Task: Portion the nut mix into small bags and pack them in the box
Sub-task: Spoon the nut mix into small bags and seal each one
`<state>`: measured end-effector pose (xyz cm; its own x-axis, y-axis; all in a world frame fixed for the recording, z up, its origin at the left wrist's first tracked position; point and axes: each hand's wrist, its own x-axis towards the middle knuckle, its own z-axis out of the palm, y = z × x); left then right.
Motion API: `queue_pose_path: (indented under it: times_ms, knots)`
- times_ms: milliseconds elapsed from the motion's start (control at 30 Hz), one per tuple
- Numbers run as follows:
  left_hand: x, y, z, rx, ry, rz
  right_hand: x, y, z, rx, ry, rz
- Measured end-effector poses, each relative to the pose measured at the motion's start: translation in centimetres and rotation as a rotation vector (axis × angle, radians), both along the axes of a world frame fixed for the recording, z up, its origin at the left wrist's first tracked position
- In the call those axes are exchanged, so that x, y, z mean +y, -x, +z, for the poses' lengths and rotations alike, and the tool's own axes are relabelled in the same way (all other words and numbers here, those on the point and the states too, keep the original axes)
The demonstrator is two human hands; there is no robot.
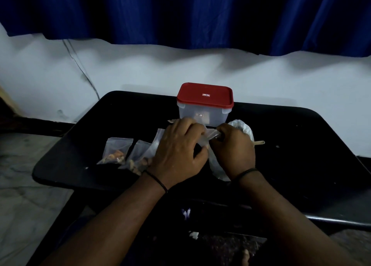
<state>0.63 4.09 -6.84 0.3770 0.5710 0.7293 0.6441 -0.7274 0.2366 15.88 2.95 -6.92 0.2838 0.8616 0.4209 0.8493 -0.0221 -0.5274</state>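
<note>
Both hands meet over the black surface (80, 165), pinching one small clear bag (209, 138) between them: the left hand (178, 155) curls its fingers around the bag's left side, and the right hand (233, 151) grips its right edge. Just beyond the knuckles stands the box (204, 109), its red lid (205, 95) on. Left of the left hand lie two filled bags (117, 151) side by side, nuts showing inside. Behind the right hand sits a larger white plastic bag (244, 128), and to that hand's right a pale stick (259, 143) lies on the surface.
</note>
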Motion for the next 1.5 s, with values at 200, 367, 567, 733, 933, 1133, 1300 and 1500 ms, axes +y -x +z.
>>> queue_pose_path:
  times_ms: [200,367,567,733,933,1133,1300,1500]
  knots:
    - [1.3,0.7,-0.6,0.166,0.149,-0.092,0.1,-1.1,0.7,0.127,0.013,0.17]
    - [1.8,0.5,-1.8,0.051,0.164,-0.136,-0.4,-1.0,1.1,0.233,0.088,0.393]
    - [2.2,-0.1,-2.0,-0.116,0.268,-0.153,-0.7,-4.7,1.1,0.53,0.087,0.074]
    - [1.7,-2.4,-2.3,-0.126,0.401,-0.189,-0.3,-9.6,-1.6,0.241,0.148,-0.391]
    - [0.7,-2.2,-2.3,-0.05,0.68,-0.331,0.9,-9.4,-2.9,0.808,0.135,-0.231]
    - [0.8,-1.4,-3.0,0.068,0.624,-0.302,1.3,-8.3,-2.3,0.851,0.04,-0.146]
    - [0.4,-2.5,-3.3,0.028,0.446,-0.309,0.0,-7.3,-0.3,0.478,-0.14,0.048]
    - [0.4,-2.8,-3.2,-0.089,0.303,-0.238,-0.6,-5.9,0.7,0.452,-0.09,0.303]
